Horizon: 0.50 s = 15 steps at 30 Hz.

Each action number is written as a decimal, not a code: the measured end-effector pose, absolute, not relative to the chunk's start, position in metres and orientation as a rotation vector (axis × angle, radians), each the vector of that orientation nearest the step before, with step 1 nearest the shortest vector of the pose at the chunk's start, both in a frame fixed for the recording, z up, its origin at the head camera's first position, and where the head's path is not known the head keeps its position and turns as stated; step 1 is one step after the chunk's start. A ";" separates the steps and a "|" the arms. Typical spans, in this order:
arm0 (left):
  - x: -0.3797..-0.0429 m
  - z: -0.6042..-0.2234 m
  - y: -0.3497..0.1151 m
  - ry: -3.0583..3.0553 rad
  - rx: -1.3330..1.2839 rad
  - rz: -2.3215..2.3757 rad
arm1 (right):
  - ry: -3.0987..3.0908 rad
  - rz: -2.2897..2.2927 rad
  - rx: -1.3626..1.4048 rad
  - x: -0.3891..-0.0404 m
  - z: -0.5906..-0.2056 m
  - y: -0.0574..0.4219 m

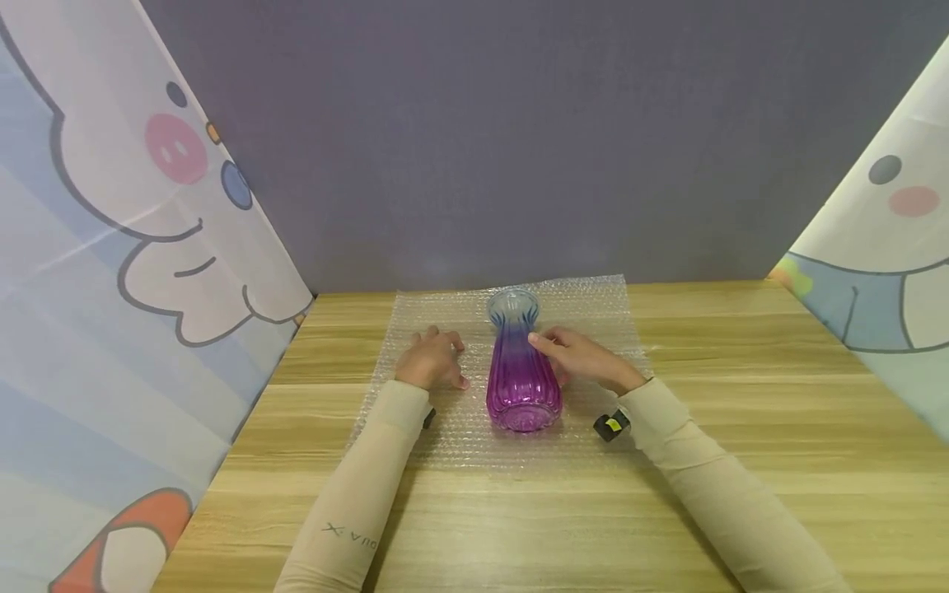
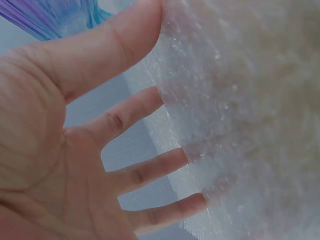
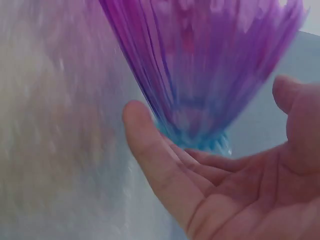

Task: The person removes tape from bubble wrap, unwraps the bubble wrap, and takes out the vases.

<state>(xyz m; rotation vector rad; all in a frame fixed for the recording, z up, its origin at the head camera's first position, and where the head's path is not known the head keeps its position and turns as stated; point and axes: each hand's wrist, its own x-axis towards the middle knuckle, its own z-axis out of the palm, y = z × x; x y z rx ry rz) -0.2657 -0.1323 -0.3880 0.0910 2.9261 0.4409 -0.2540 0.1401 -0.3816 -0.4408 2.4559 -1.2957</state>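
Observation:
A ribbed glass vase point(image 1: 523, 371), pale blue at the mouth and deep magenta at the base, lies on its side on a sheet of bubble wrap point(image 1: 445, 445). Its base faces me. Close on the vase's right is my right hand point(image 1: 582, 358); the thumb tip overlaps the glass in the head view. In the right wrist view its loosely extended fingers point(image 3: 160, 162) pass behind the narrow neck, while the thumb stands away from the vase. Left of the vase, my left hand point(image 1: 432, 360) has spread fingers, their tips point(image 2: 172, 157) at the bubble wrap's edge.
The wooden table point(image 1: 511, 535) extends around the bubble wrap on both sides and in front. Behind it rises a grey wall point(image 1: 549, 140). Cartoon-printed cloths point(image 1: 67, 329) hang at the left and right. A black wrist device point(image 1: 610, 427) sits below the right wrist.

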 end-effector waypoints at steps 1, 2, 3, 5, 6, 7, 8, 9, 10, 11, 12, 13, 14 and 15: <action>-0.266 -0.388 -0.132 2.926 0.088 0.444 | 2.452 -1.300 -0.429 -0.254 -0.383 0.139; -0.267 -0.388 -0.131 2.927 0.082 0.449 | 2.450 -1.300 -0.427 -0.254 -0.385 0.137; -0.267 -0.388 -0.131 2.926 0.078 0.456 | 2.445 -1.302 -0.432 -0.254 -0.386 0.136; -0.268 -0.389 -0.130 2.925 0.074 0.472 | 2.434 -1.310 -0.429 -0.253 -0.388 0.133; -0.268 -0.389 -0.130 2.923 0.071 0.477 | 2.427 -1.314 -0.426 -0.253 -0.389 0.132; -0.268 -0.389 -0.130 2.922 0.067 0.477 | 2.402 -1.328 -0.426 -0.253 -0.390 0.132; -0.268 -0.389 -0.130 2.921 0.063 0.476 | 2.379 -1.347 -0.422 -0.253 -0.391 0.132; -0.268 -0.389 -0.130 2.917 0.060 0.473 | 2.354 -1.366 -0.417 -0.253 -0.391 0.132; -0.268 -0.389 -0.130 2.915 0.057 0.472 | 2.325 -1.391 -0.412 -0.253 -0.392 0.132; -0.268 -0.389 -0.131 2.911 0.054 0.472 | 2.299 -1.413 -0.406 -0.253 -0.393 0.131; -0.268 -0.389 -0.131 2.908 0.049 0.473 | 2.267 -1.440 -0.397 -0.254 -0.393 0.131; -0.267 -0.388 -0.131 2.905 0.045 0.473 | 2.233 -1.466 -0.390 -0.254 -0.394 0.131; -0.267 -0.388 -0.131 2.904 0.044 0.475 | 2.199 -1.492 -0.388 -0.254 -0.395 0.130; -0.267 -0.388 -0.132 2.904 0.044 0.478 | 2.171 -1.513 -0.389 -0.254 -0.395 0.130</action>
